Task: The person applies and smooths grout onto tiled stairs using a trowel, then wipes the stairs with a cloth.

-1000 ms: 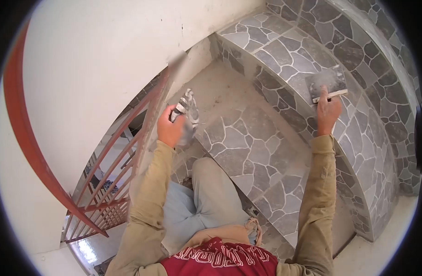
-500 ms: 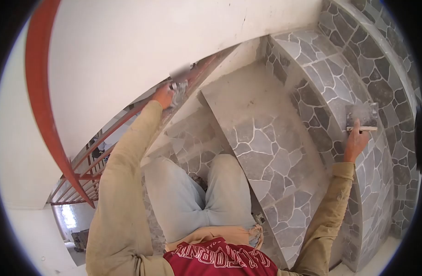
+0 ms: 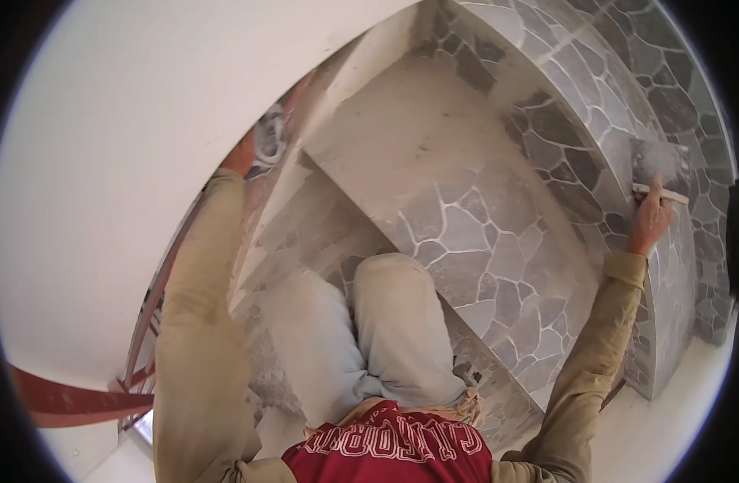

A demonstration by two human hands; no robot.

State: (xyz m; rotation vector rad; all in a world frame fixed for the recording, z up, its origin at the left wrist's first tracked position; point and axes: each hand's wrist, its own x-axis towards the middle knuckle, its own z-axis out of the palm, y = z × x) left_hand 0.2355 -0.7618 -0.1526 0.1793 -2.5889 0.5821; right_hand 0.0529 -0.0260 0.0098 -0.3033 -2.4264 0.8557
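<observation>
At the right, my right hand [image 3: 651, 219] is closed round the pale handle of a flat trowel [image 3: 661, 161], whose grey-smeared blade lies against the stone-patterned stair surface. On the left, my left hand [image 3: 239, 156] is partly hidden by the white wall edge and my sleeve. A whitish, crumpled-looking object [image 3: 269, 141] shows right beside its fingers, near a reddish rail; whether the fingers grip it is unclear. Between my arms lies a step [image 3: 474, 241] with grey stone shapes and pale joints, its far part coated in smooth beige-grey.
A white wall [image 3: 144, 105] fills the upper left. Red metal railing [image 3: 84, 398] runs at the lower left. My knees rest low in the middle, over dusty steps. Curved stone-patterned risers [image 3: 559, 133] rise along the right.
The view has turned and shifted. My right hand and the trowel appear farther right and higher; my left hand appears farther left, more hidden behind the wall edge. My knees look shifted too.
</observation>
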